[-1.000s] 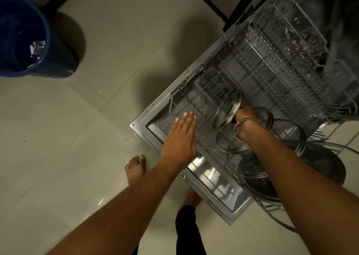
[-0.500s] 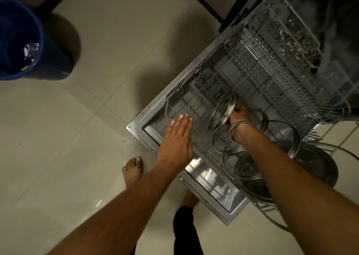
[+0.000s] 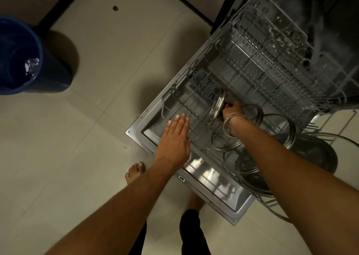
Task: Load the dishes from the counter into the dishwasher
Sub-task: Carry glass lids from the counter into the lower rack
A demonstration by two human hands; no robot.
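The dishwasher door lies open below me with the lower rack pulled out over it. My right hand is closed on the knob of a glass lid with a steel rim, holding it on edge in the rack. More steel-rimmed glass lids stand behind and beside my right wrist, and a large steel plate lies at the rack's right end. My left hand is flat, fingers together, resting on the rack's near edge, holding nothing.
The upper rack is pulled out above, at the upper right. A blue bin with a scrap of rubbish stands on the tiled floor at the left. My bare foot is beside the door's near corner.
My right hand has pushed the lid a little further into the rack and set it more upright. My left hand stays on the rack edge. The view has shifted slightly.
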